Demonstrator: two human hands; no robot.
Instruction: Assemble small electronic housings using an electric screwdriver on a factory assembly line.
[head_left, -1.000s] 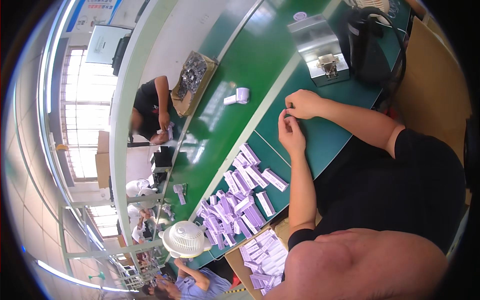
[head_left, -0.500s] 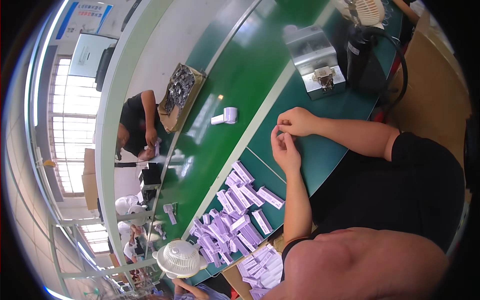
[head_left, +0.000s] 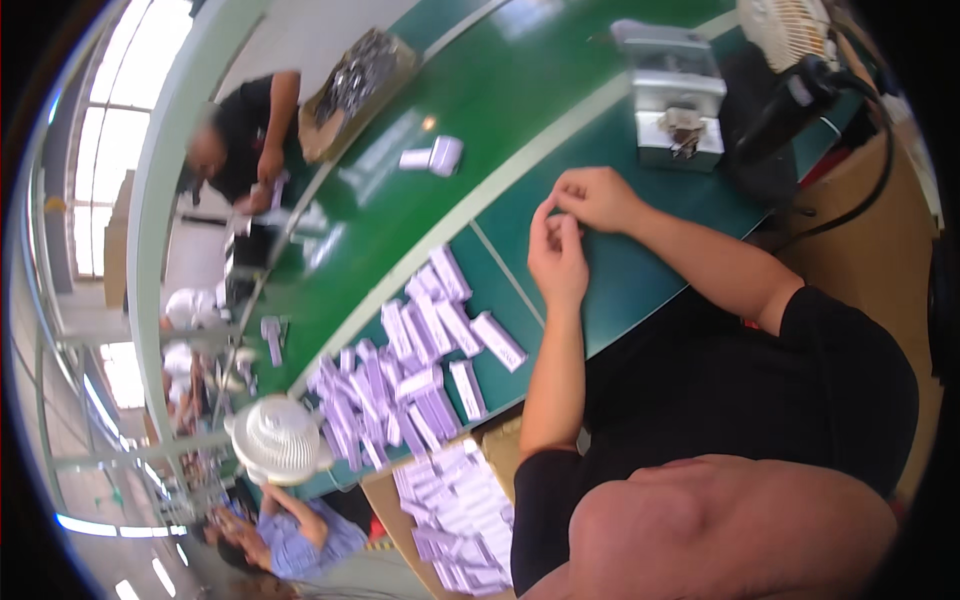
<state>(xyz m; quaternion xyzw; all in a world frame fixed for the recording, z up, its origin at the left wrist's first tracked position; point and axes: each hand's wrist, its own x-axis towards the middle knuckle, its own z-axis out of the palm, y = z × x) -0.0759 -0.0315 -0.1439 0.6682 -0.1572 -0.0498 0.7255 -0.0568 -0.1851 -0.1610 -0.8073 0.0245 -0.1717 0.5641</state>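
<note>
Above the green bench top, my left hand [head_left: 558,254] and my right hand [head_left: 598,200] meet at the fingertips. Both have their fingers curled and pinched together. Anything between them is hidden or too small to make out. To the left of my left forearm lies a loose pile of light purple boxes [head_left: 425,340], narrow and oblong, several of them stacked crosswise. Beyond my right hand stands a small bench machine [head_left: 680,135] with a clear raised cover and a metal fixture on its front.
A carton [head_left: 385,500] of purple boxes stands below the bench edge. On the green belt [head_left: 500,70] lies a white-purple handheld piece [head_left: 435,157]. A dark cylindrical tool [head_left: 790,110] with a cable and a fan [head_left: 785,35] are at right; another fan [head_left: 277,440] at left. Co-workers [head_left: 250,130] sit across.
My view has turned, so the pile and belt sit further left and higher, and more of the carton shows. My hands stay together at the fingertips.
</note>
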